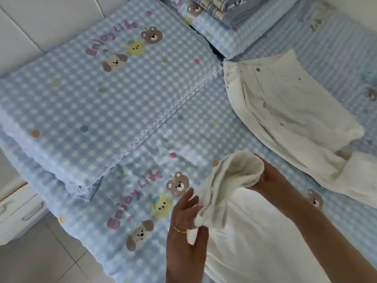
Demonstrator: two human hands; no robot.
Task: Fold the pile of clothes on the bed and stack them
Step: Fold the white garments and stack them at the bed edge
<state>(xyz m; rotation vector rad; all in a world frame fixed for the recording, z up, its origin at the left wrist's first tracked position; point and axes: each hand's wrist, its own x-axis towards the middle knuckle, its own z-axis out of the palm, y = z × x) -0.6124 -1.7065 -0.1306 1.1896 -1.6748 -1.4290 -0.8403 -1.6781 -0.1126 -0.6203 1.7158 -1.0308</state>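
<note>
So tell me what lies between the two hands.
In the head view, a bunched white garment spans from the left hand, which pinches its lower end, to the right hand, which grips its upper end.

A bed (183, 111) covered in blue-and-white gingham bedding printed with cartoon bears, dogs and "Enjoy Life" lettering fills most of the view. A folded quilt (85, 94) in the same print lies on its left part, and a matching pillow (230, 35) sits near the top. White wardrobe panels (40, 19) rise behind. At lower left stands a white drawer unit (18, 211) on pale floor tiles (44, 258). Soft daylight falls evenly.
</note>
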